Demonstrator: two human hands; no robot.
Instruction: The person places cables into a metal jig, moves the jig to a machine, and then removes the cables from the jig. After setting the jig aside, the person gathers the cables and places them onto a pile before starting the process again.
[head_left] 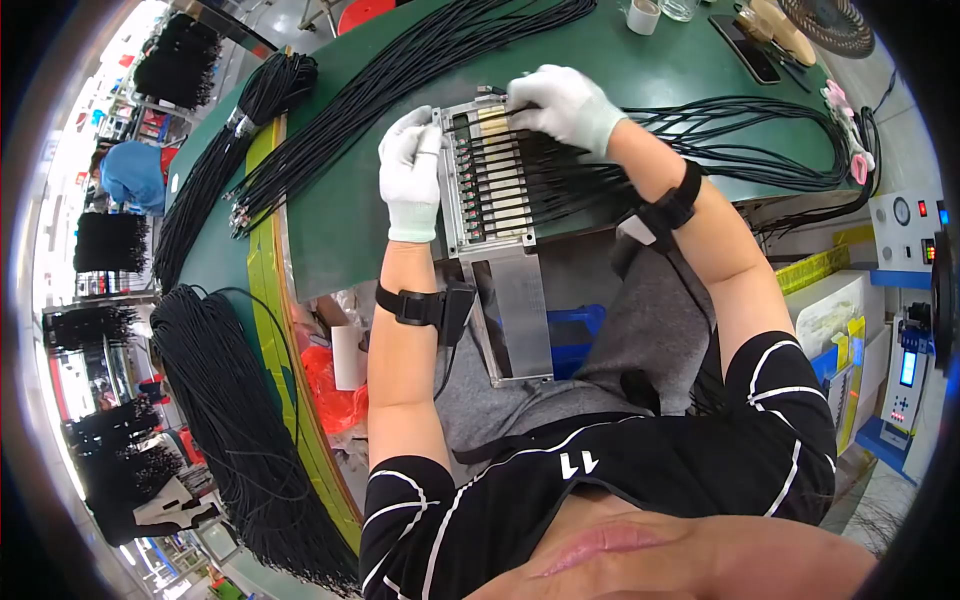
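I see the metal fixture point(449, 200) just right of my left hand point(410, 168), whose fingers curl at its left edge; I can't tell whether they clamp it. My right hand point(566, 105) is over its far right corner, fingers drawn in, any grip hidden from me. I judge the metal fixture stiff and fairly heavy, best held by its edges. The black cables point(565, 185), nearer me than my right hand, should flex and slip; I'd pinch 1 near its end.

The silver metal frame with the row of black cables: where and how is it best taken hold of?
Probably pinched by its straight left metal rail, coming from the person's left: the thin black cables leave toward the right, crowding that side.
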